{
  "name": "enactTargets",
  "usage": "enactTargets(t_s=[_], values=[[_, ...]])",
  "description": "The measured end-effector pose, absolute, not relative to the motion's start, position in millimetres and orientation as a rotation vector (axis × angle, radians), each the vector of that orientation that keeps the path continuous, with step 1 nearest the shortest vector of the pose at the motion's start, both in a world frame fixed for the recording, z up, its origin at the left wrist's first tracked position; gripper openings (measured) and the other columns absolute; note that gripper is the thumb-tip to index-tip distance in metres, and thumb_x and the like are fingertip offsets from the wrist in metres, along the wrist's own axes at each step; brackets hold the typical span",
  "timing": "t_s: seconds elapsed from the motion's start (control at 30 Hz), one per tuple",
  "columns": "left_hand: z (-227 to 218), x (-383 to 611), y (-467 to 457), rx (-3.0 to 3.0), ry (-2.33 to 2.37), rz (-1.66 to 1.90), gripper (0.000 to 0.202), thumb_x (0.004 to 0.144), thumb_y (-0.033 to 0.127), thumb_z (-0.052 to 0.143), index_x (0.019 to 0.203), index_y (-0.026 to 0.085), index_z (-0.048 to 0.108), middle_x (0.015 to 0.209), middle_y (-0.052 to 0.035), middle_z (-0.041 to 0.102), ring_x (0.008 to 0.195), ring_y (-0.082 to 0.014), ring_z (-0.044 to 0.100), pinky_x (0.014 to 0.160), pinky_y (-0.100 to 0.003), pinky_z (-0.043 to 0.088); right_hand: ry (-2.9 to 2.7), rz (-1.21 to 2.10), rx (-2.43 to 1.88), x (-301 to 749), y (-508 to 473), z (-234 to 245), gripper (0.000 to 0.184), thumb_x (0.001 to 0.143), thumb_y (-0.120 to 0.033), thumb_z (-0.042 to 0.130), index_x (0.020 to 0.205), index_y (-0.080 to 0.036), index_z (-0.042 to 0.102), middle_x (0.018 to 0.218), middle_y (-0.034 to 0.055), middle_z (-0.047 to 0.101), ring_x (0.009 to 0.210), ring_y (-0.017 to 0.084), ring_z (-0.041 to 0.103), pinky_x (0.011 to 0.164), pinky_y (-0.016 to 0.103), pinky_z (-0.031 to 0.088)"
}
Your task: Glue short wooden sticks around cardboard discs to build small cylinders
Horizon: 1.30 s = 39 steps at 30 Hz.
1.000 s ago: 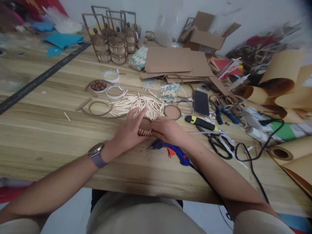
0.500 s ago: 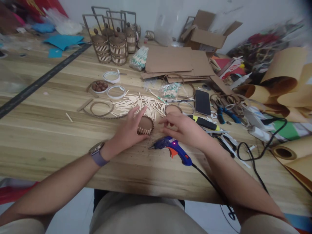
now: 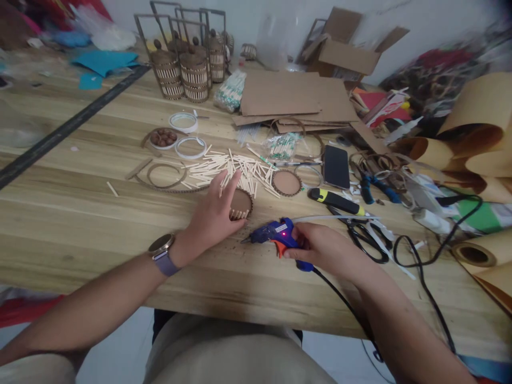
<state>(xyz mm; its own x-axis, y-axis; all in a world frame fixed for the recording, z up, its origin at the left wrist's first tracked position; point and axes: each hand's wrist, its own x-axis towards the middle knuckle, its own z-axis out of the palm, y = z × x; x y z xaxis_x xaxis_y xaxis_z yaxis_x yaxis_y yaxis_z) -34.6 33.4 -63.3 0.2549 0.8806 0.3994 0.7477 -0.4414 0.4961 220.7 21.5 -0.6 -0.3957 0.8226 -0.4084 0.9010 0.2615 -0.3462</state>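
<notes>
Two bare hands were found at work above the worktop, nearer its front edge than its back. The left hand was half open, forefinger and middle finger raised and apart, thumb at the near side of a disc; whether it gripped the disc could not be told. The disc lay toward the front edge, about midway between the worktop's sides, with a dark rim and a short row of pegs standing along its near side. A watch was worn on the left wrist.

The right hand was closed about the handle of the glue gun, fingers by the orange trigger. A red light showed on the gun's body; its nozzle pointed left, just short of the disc. Whether the gun was clear of the wood could not be determined.

Loose sticks were heaped behind the disc, toward the back edge. A second disc lay at the heap's right. Further toward the right edge were a phone, a cutter and scissors. Several lanterns stood near the back edge, left of stacked cardboard.
</notes>
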Motion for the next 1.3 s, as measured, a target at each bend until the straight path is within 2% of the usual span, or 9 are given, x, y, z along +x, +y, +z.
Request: enactTargets(t_s=[0.1,0.2,0.3,0.47,0.67,0.87,1.03,1.23,1.3], values=[[-63.4,-34.8,33.7,2.305,1.517,0.968,0.113,0.069,0.018,0.080,0.156,0.030,0.010,0.154,-0.0170,0.028,0.145,-0.0391,0.028,0.116,-0.059,0.033,2.403,-0.876,1.647,224.3,21.5,-3.3,0.026,0.078,-0.041,0.069,0.071,-0.022,0.053,0.061,-0.0025,0.057,0.053,0.014,0.047,0.051,0.026,0.030],[-64.0,-35.4,34.2,2.310,1.502,0.977,0.112,0.069,0.017,0.079,0.156,0.029,0.010,0.152,-0.0168,0.030,0.144,-0.0382,0.031,0.117,-0.059,0.032,2.355,-1.126,1.669,234.3,20.1,-6.4,0.021,0.080,-0.039,0.063,0.073,-0.022,0.052,0.062,-0.0026,0.058,0.055,0.013,0.050,0.051,0.025,0.033],[-65.1,-35.7,34.8,2.312,1.499,0.977,0.112,0.069,0.018,0.079,0.156,0.030,0.010,0.152,-0.0163,0.031,0.143,-0.0389,0.031,0.116,-0.060,0.033,2.302,-1.387,1.732,242.3,18.3,-8.6,0.022,0.078,-0.039,0.063,0.077,-0.022,0.050,0.065,-0.0031,0.056,0.057,0.013,0.052,0.052,0.024,0.037],[-65.7,-36.2,35.4,2.308,1.501,0.961,0.112,0.069,0.022,0.081,0.156,0.029,0.010,0.152,-0.0171,0.031,0.142,-0.0399,0.031,0.114,-0.061,0.035,2.400,-1.590,1.810,241.8,17.1,0.0,0.024,0.073,-0.038,0.065,0.085,-0.022,0.051,0.072,-0.0026,0.054,0.062,0.013,0.049,0.055,0.025,0.042],[-66.2,-38.2,35.9,2.297,1.478,0.962,0.111,0.069,0.023,0.080,0.155,0.031,0.011,0.152,-0.0160,0.030,0.142,-0.0393,0.031,0.113,-0.059,0.036,2.488,-1.548,1.811,241.0,19.4,7.1,0.026,0.073,-0.039,0.062,0.064,-0.024,0.043,0.060,-0.0044,0.041,0.054,0.012,0.038,0.047,0.024,0.034],[-65.9,-38.1,35.8,2.317,1.496,0.942,0.112,0.068,0.021,0.081,0.155,0.028,0.011,0.150,-0.0178,0.031,0.142,-0.0399,0.031,0.114,-0.060,0.034,2.474,-1.570,1.913,237.7,20.9,-6.5,0.020,0.069,-0.041,0.063,0.071,-0.023,0.057,0.066,-0.0004,0.057,0.057,0.015,0.051,0.051,0.027,0.043],[-64.5,-38.0,35.6,2.307,1.497,0.941,0.109,0.069,0.019,0.080,0.155,0.030,0.014,0.149,-0.0155,0.032,0.141,-0.0395,0.032,0.113,-0.060,0.035,2.606,-1.355,1.852,229.6,19.7,-14.3,0.018,0.076,-0.038,0.059,0.069,-0.023,0.056,0.062,-0.0006,0.057,0.056,0.015,0.050,0.052,0.027,0.045],[-66.2,-38.6,36.3,2.324,1.480,0.958,0.111,0.069,0.020,0.080,0.155,0.033,0.010,0.149,-0.0149,0.031,0.141,-0.0396,0.032,0.112,-0.061,0.036,2.591,-1.510,1.761,225.0,20.9,-26.4,0.023,0.082,-0.046,0.058,0.083,-0.023,0.062,0.082,0.0044,0.069,0.075,0.021,0.062,0.071,0.033,0.054],[-66.4,-38.7,36.4,2.325,1.483,0.954,0.112,0.069,0.020,0.080,0.155,0.032,0.010,0.149,-0.0151,0.031,0.141,-0.0398,0.032,0.113,-0.061,0.036,2.612,-1.516,1.718,224.0,20.8,-27.5,0.025,0.084,-0.047,0.057,0.085,-0.023,0.063,0.084,0.0050,0.069,0.075,0.021,0.063,0.070,0.032,0.054]])
